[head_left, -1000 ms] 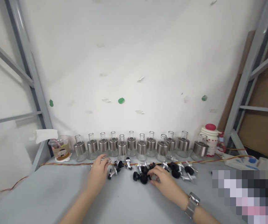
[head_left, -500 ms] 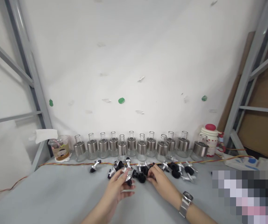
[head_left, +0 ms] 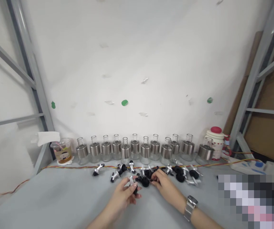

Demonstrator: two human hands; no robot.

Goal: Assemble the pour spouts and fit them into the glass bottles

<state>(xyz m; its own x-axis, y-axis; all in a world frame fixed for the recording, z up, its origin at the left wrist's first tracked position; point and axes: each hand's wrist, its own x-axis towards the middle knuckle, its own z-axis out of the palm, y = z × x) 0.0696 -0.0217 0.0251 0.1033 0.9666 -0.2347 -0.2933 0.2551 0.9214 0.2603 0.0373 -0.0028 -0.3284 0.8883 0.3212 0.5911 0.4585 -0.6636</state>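
Note:
My left hand [head_left: 123, 193] is closed around a silver-and-black bottle pourer [head_left: 131, 181], just above the table. The pourer's silver spout points up and its black stopper end is partly behind my fingers. My right hand [head_left: 165, 183], with a watch on the wrist, is low among the loose pourers. Its fingers are curled together beside a black stopper [head_left: 148, 173]; what they pinch is hidden. Between my hands lies another black pourer piece [head_left: 145, 182]. More pourers [head_left: 115, 175] lie to the left, and several [head_left: 185, 172] to the right.
Several glass bottles [head_left: 125, 150] with steel collars stand along the back wall. Twisted wires [head_left: 74, 167] run in front of them. A plastic drink cup [head_left: 64, 154] is at the left, a white jug [head_left: 216, 140] and a power strip [head_left: 246, 165] at the right.
My left hand has moved slightly right and closed more firmly around the pourer, turning it more upright. My right hand has stayed almost in place.

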